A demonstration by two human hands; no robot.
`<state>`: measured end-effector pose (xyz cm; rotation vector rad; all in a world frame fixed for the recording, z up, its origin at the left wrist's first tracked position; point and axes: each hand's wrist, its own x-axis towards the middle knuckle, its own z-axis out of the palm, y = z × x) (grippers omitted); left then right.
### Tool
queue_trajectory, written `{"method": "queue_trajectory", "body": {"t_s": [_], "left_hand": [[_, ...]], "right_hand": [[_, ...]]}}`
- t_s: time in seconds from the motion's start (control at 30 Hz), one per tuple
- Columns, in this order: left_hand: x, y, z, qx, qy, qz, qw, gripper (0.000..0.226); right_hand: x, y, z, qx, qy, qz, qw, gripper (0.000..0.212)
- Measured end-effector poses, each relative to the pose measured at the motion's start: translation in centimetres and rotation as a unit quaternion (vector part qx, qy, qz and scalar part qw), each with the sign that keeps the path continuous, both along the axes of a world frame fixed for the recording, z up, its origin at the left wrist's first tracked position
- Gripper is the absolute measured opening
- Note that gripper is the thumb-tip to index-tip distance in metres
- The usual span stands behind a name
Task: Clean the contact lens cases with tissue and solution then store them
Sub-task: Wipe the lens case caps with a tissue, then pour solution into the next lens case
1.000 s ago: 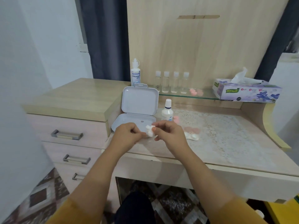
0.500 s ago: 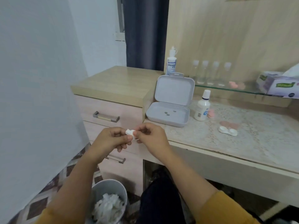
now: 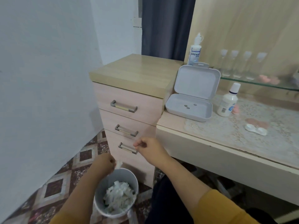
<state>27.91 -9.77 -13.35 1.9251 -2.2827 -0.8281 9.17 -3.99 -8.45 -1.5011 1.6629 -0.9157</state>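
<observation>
My left hand (image 3: 104, 164) pinches a small crumpled tissue (image 3: 119, 164) just above the rim of the grey waste bin (image 3: 98, 202). In front of the lowest drawer my right hand (image 3: 148, 147) hovers with curled fingers, thumb against forefinger; whether it holds anything is hidden. A white contact lens case (image 3: 255, 129) lies on the desk's lace mat, with a pink one (image 3: 257, 122) right behind it. The open grey storage box (image 3: 189, 108) sits at the desk's left end. A small solution bottle (image 3: 228, 102) stands to its right.
The bin holds several used tissues (image 3: 119, 197). A drawer unit (image 3: 129, 110) stands left of the desk, a white wall further left. A tall Dream Eye bottle (image 3: 195, 51), several small clear bottles (image 3: 241, 65) and pink cases (image 3: 268, 80) are at the back by the glass shelf.
My view has swung down and left. Both hands left the desk edge; the left one dropped with the tissue to the bin and the hands came apart.
</observation>
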Motion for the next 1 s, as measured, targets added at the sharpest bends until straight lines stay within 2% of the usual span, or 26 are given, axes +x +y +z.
{"method": "queue_trajectory", "body": {"t_s": [0.07,0.2,0.37,0.53,0.77,1.0], "left_hand": [[-0.3,0.0,-0.9,0.006,-0.03,0.0,1.0,0.022],[-0.4,-0.1,-2.4,0.012,-0.009,0.026,1.0,0.025],[-1.7,-0.2,-1.4,-0.011,0.03,0.0,0.999,0.024],[-4.7,0.6,3.1,-0.083,0.1,-0.014,0.991,0.023],[-10.9,3.5,10.6,-0.203,0.227,-0.027,0.952,0.026],[-19.2,5.9,14.0,-0.234,0.314,-0.067,0.917,0.021]], "right_hand": [[-0.1,-0.1,-0.2,0.002,0.007,0.001,1.0,0.014],[-0.2,-0.2,-0.5,0.008,0.004,0.005,1.0,0.014],[-0.2,-0.2,-0.5,0.005,0.003,0.007,1.0,0.014],[-0.6,0.4,0.7,-0.019,-0.018,0.0,1.0,0.018],[-3.4,2.8,5.3,-0.173,-0.078,-0.101,0.977,0.04],[-11.5,7.5,8.9,-0.228,-0.106,-0.197,0.948,0.026]]}}
